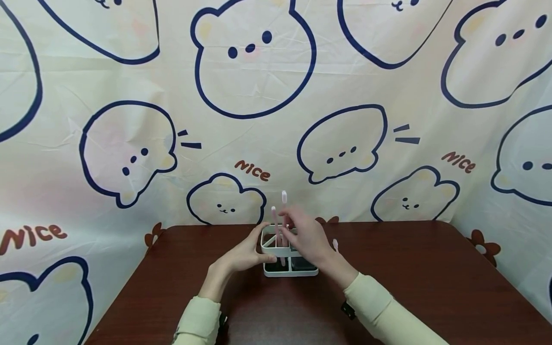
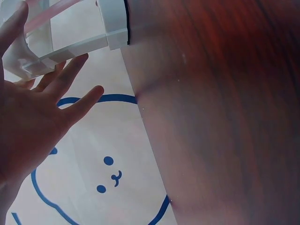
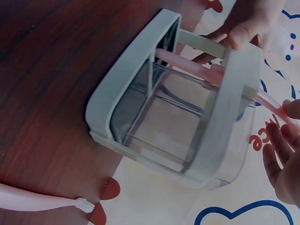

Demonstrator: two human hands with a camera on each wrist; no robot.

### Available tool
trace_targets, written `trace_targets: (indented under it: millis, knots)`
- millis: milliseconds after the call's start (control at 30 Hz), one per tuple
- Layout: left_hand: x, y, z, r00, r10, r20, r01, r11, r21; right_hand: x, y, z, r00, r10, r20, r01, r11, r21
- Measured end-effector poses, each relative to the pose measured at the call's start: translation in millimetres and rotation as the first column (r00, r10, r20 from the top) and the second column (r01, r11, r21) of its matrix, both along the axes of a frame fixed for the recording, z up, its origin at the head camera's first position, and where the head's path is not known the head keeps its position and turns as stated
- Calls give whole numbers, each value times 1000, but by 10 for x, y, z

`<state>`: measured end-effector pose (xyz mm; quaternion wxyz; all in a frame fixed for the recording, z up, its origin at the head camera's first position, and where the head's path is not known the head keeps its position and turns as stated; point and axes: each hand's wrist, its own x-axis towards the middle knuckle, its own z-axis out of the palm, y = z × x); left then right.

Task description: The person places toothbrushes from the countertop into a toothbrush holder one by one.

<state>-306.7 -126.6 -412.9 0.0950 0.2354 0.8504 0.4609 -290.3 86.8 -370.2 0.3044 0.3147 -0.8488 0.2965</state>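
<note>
A two-tier white toothbrush holder [image 1: 291, 274] with a clear cup [image 3: 173, 117] set into it stands on the table. My left hand [image 1: 241, 254] grips its left side, thumb in front and fingers behind; the left wrist view shows the holder's frame [image 2: 82, 48] between them. Two pink toothbrushes stand in the left compartments, heads up: a shorter-looking toothbrush [image 1: 273, 215] and a taller toothbrush [image 1: 284, 197]. With thumb and fingers my right hand [image 1: 307, 238] pinches a pink toothbrush [image 3: 187, 65] that passes down through the holder's upper and lower frames.
Another pink toothbrush [image 3: 42, 200] lies on the dark wooden table [image 1: 194, 268], right of the holder and partly hidden by the right hand in the head view. A cloth backdrop [image 1: 276, 139] with bear drawings hangs behind the table's far edge.
</note>
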Motion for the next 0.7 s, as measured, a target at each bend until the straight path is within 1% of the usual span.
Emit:
trace_targets:
  millis: [133,300,467,600,700]
  knots:
    - [-3,5,0,1000,-2,4,2,1000,6,-12,4,-50,997,-52,-50,55,996,67]
    - [-7,0,1,1000,-7,1,7,1000,8,-22,16,-89,989,-112,-96,125,982,143]
    - [0,-4,2,1000,8,7,-8,1000,1,-31,28,-127,980,-148,-136,174,963,207]
    - [-3,-6,-4,1000,15,13,-15,1000,-3,-37,38,-164,974,-159,-164,197,947,252]
    - [-7,-6,-9,1000,13,17,-13,1000,-2,-33,42,-189,972,-164,-169,207,938,279]
